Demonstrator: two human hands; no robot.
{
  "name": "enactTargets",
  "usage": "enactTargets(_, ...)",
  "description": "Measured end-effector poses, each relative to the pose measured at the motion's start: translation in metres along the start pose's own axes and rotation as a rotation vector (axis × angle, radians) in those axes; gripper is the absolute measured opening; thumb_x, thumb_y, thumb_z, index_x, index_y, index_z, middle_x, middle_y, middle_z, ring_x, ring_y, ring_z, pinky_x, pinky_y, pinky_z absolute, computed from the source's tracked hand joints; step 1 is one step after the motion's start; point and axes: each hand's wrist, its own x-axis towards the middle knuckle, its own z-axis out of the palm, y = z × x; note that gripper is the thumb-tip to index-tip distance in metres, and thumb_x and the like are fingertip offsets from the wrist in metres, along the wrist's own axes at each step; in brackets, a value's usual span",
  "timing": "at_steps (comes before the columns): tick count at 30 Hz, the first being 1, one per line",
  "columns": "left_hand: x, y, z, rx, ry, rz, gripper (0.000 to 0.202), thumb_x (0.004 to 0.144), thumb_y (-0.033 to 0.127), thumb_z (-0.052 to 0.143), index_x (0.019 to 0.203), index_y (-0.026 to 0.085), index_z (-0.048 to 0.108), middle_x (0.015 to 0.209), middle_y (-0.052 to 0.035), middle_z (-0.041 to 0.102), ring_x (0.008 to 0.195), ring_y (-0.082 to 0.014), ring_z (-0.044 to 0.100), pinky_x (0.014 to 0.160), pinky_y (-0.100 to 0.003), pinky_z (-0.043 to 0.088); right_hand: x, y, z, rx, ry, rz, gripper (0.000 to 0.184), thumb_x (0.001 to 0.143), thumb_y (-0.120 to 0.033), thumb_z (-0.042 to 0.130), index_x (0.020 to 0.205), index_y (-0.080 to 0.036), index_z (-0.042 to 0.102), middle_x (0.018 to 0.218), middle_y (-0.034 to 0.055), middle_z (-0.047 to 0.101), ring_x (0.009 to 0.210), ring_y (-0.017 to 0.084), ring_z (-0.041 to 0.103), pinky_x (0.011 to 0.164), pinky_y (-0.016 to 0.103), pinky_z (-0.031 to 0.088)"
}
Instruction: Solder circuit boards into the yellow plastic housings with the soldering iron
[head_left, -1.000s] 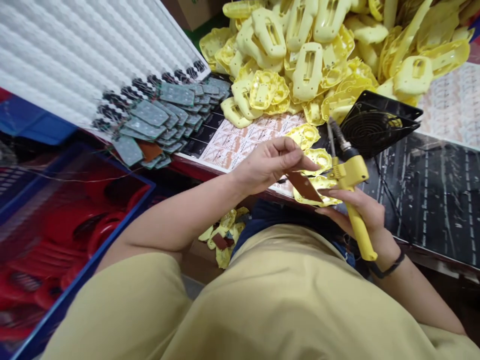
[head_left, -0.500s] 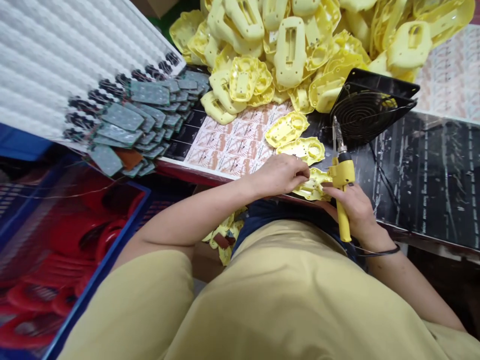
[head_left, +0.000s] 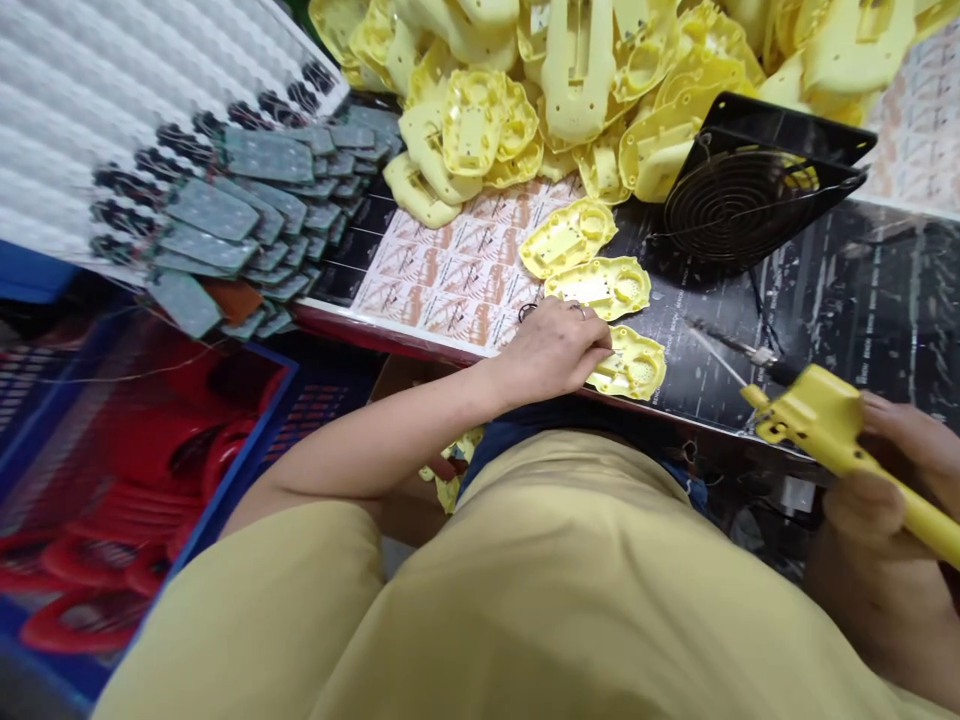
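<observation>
My left hand [head_left: 553,350] rests at the table's near edge, its fingers curled and pressed onto a flat yellow plastic shell [head_left: 636,365]. What lies under the fingers is hidden. Two more yellow shells [head_left: 600,285] lie just behind it. My right hand [head_left: 885,470] is off to the right, below the table edge, closed round the handle of a yellow soldering iron [head_left: 832,425]. The iron's metal tip [head_left: 724,342] points left over the black table surface.
A heap of yellow plastic housings [head_left: 570,90] fills the back of the table. A black fan [head_left: 739,195] stands beside it. Several green circuit boards [head_left: 247,220] lie on a white foam sheet at left. A blue crate [head_left: 247,470] of red parts sits lower left.
My right hand has swung the soldering iron away to the right and down, off the shell. My left hand stays pressed on the shell, which now lies flat on the table.
</observation>
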Motion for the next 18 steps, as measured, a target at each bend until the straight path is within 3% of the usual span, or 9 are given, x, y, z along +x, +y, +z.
enactTargets(2,0.000,0.000,0.001,-0.005,-0.006,-0.007,0.018,0.098,0.021,0.059,0.097,0.016,0.076,0.087,-0.0061,0.076,0.087,-0.0225,0.070,0.084,-0.037,0.047,-0.002,0.005,0.009,0.070,0.055,-0.058,0.050,0.093,-0.034,0.075,0.141,-0.035,0.067,0.100,0.0023,0.080,0.074,0.023,0.077,0.061,0.033,0.064)
enactTargets(4,0.001,0.000,0.001,-0.003,-0.016,-0.006,0.018,0.098,0.021,0.058,0.095,0.016,0.076,0.088,-0.0064,0.076,0.088,-0.0226,0.070,0.084,-0.036,0.046,0.000,0.006,0.020,0.134,0.026,-0.053,0.054,0.086,-0.029,0.082,0.138,-0.034,0.069,0.099,0.0010,0.081,0.069,0.021,0.077,0.056,0.031,0.064)
enactTargets(6,0.002,0.000,0.001,-0.002,-0.028,-0.007,0.019,0.097,0.021,0.058,0.094,0.016,0.076,0.088,-0.0065,0.075,0.088,-0.0228,0.070,0.083,-0.036,0.046,0.003,0.005,0.028,0.191,-0.036,-0.021,0.049,0.084,-0.025,0.084,0.131,-0.031,0.072,0.096,0.0010,0.081,0.071,0.022,0.078,0.059,0.031,0.066)
enactTargets(11,0.005,0.001,-0.002,0.003,-0.054,-0.021,0.020,0.095,0.020,0.058,0.093,0.017,0.077,0.087,-0.0067,0.075,0.088,-0.0230,0.069,0.083,-0.036,0.047,0.013,0.006,0.037,0.422,-0.072,-0.138,0.029,0.082,-0.017,0.084,0.108,-0.026,0.075,0.077,-0.0016,0.078,0.062,0.019,0.075,0.054,0.028,0.064)
enactTargets(18,0.009,0.004,-0.005,0.028,-0.080,-0.015,0.021,0.092,0.018,0.057,0.087,0.017,0.077,0.083,-0.0068,0.075,0.084,-0.0228,0.069,0.081,-0.036,0.048,0.025,0.008,0.031,0.334,-0.216,-0.219,0.016,0.086,-0.020,0.082,0.095,-0.028,0.072,0.078,-0.0013,0.077,0.066,0.016,0.075,0.050,0.023,0.058)
